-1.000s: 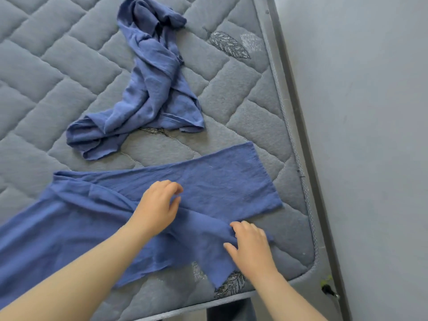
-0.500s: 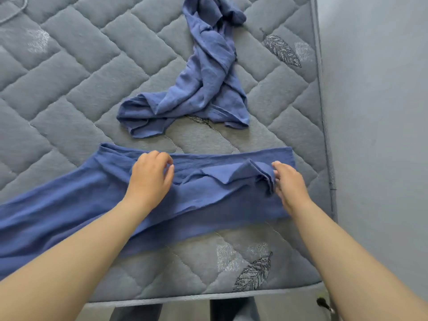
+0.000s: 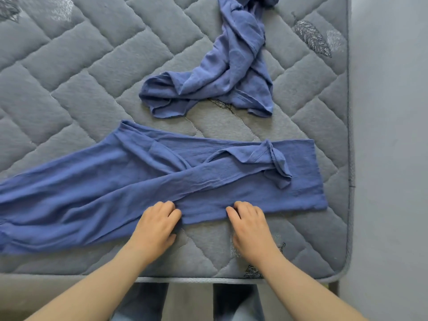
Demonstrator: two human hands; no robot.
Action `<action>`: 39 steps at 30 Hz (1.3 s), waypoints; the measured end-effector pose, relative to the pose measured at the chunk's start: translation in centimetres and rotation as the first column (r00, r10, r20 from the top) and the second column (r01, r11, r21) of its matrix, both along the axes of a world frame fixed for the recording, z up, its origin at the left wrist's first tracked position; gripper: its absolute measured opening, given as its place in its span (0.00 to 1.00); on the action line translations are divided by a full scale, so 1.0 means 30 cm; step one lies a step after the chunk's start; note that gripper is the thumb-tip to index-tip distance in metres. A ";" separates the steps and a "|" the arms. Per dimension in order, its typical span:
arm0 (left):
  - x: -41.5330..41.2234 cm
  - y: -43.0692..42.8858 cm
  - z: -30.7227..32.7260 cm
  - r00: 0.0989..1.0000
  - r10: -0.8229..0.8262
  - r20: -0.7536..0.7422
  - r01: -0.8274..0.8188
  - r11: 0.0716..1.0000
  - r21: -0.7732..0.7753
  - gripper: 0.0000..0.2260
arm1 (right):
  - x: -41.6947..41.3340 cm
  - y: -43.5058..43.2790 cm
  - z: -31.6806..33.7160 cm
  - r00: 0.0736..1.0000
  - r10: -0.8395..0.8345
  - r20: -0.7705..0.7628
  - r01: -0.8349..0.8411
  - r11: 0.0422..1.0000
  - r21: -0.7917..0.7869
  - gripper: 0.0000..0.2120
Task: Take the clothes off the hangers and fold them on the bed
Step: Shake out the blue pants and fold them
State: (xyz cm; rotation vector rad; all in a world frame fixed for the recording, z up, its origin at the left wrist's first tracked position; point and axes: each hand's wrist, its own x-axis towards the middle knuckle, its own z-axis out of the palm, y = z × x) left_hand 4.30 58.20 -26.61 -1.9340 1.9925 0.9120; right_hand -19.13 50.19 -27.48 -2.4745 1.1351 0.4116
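A long blue garment [image 3: 115,181] lies spread flat across the near part of the grey quilted mattress [image 3: 69,77], with a small bunched flap near its right end. My left hand [image 3: 156,228] and my right hand [image 3: 251,230] sit side by side at the garment's near edge, fingers curled onto the cloth and gripping that edge. A second blue garment [image 3: 231,66] lies crumpled and twisted farther back on the mattress. No hanger is in view.
The mattress's near edge [image 3: 185,280] runs just in front of my arms, and its right edge [image 3: 348,135] meets a plain grey wall [image 3: 389,135]. My legs show below the near edge.
Both hands have come back from the middle and right end of the spread garment to its near edge, close together. The view has shifted right, so the garments sit farther left.
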 end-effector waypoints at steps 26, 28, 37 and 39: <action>0.054 0.135 -0.001 0.989 0.141 -0.045 -0.147 0.969 -0.199 0.17 | 0.017 -0.035 0.042 0.998 -0.044 -0.050 0.034 0.981 -0.191 0.17; 0.049 0.144 -0.002 0.991 0.123 -0.048 -0.131 0.972 -0.197 0.14 | 0.018 -0.015 0.037 1.000 -0.026 -0.018 0.022 0.983 -0.182 0.16; 0.020 0.059 -0.056 0.995 0.085 0.059 -0.069 0.969 -0.236 0.17 | 0.108 0.037 -0.023 0.998 0.070 0.010 -0.067 0.983 -0.169 0.16; 0.015 0.051 -0.072 0.992 0.100 0.075 -0.080 0.968 -0.237 0.18 | 0.120 0.020 -0.019 0.998 0.069 -0.011 -0.070 0.981 -0.182 0.15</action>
